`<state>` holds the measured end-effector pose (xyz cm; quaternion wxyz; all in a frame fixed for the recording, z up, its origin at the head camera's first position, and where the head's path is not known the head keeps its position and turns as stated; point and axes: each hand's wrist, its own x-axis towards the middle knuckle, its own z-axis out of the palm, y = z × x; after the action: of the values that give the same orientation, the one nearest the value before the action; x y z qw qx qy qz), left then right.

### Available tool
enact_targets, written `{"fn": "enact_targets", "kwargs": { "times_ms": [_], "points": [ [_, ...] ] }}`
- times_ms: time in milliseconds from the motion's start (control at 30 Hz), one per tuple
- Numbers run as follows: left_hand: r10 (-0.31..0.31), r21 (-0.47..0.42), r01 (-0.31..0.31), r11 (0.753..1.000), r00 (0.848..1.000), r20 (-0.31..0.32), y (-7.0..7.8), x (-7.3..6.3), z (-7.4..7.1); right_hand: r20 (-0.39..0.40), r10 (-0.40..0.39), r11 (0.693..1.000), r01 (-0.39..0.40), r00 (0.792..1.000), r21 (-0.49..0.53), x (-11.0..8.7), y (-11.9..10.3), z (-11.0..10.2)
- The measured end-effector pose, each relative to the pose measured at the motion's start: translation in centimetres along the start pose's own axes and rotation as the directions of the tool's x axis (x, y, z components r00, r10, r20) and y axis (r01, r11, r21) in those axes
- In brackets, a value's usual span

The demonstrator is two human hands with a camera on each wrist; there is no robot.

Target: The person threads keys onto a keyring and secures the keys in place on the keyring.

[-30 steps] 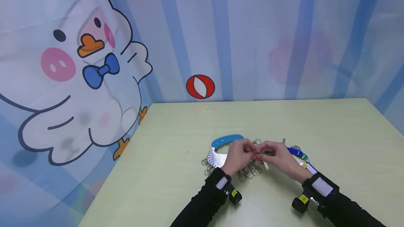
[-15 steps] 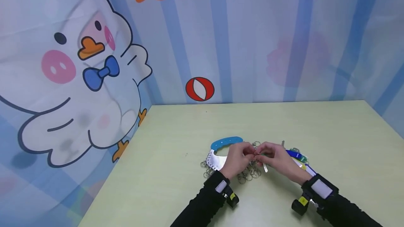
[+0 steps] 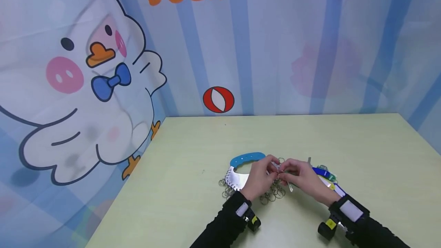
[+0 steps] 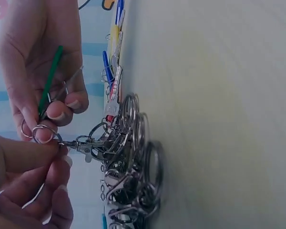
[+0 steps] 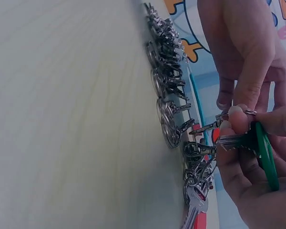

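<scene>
Your left hand (image 3: 259, 177) and right hand (image 3: 300, 179) meet just above the tabletop (image 3: 193, 156), fingertips almost touching over a heap of key rings (image 3: 272, 192).

Your left fingers (image 4: 28, 157) are curled tight and pinch a small metal clasp (image 4: 83, 145) at its loop end; the clasp reaches from your fingertips down to the heap, where it is still tangled with the other rings.

Your right fingers (image 5: 238, 119) are curled too. They hold a key with a green tag (image 5: 264, 152), thumb and forefinger closed round its head, and a split ring (image 4: 40, 133) sits right at the fingertips, touching the end of the clasp. Whether the ring is threaded through the clasp cannot be told from these views.

The heap lies on the tabletop directly beneath and between your hands, its rings piled on edge against each other. Just left of it, partly behind your left hand, lie a white card (image 3: 237, 179) with rings along its edge and a curved blue strip (image 3: 246, 158). To the right of your right hand, near the wrist, lie more tags (image 3: 324, 171) in blue, yellow and green, with a loose key (image 5: 195, 205) beside the heap.

Behind the tabletop hangs a striped blue backdrop with a cartoon duck (image 3: 89, 98).
</scene>
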<state>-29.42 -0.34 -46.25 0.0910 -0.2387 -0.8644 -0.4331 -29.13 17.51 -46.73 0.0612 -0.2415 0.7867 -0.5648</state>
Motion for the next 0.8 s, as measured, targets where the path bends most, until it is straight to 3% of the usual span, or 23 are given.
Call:
{"fn": "enact_targets", "kwargs": {
  "times_ms": [267, 333, 467, 533, 800],
  "points": [
    [-0.173, -0.088, 0.170, 0.981, 0.985, -0.022, 0.08, 0.10, 0.04, 0.015, -0.031, 0.999, 0.031, 0.999, -0.011, 0.25, 0.03, 0.24],
    [-0.159, -0.085, 0.158, 0.984, 0.987, -0.012, 0.01, 0.14, 0.01, 0.012, -0.033, 0.999, 0.033, 0.999, -0.006, 0.32, -0.01, 0.28],
    [-0.064, -0.054, 0.062, 0.997, 0.997, -0.033, -0.31, 0.09, -0.15, 0.002, -0.008, 1.000, 0.008, 1.000, 0.023, 0.51, -0.19, 0.32],
    [-0.046, -0.051, 0.043, 0.998, 0.998, -0.051, -0.46, -0.01, -0.22, 0.001, 0.007, 0.999, -0.007, 1.000, 0.034, 0.54, -0.30, 0.34],
    [-0.156, -0.123, 0.147, 0.981, 0.986, -0.062, -0.22, -0.06, 0.19, -0.003, 0.003, 1.000, -0.003, 1.000, 0.008, 0.12, -0.05, 0.21]
  ]
}}
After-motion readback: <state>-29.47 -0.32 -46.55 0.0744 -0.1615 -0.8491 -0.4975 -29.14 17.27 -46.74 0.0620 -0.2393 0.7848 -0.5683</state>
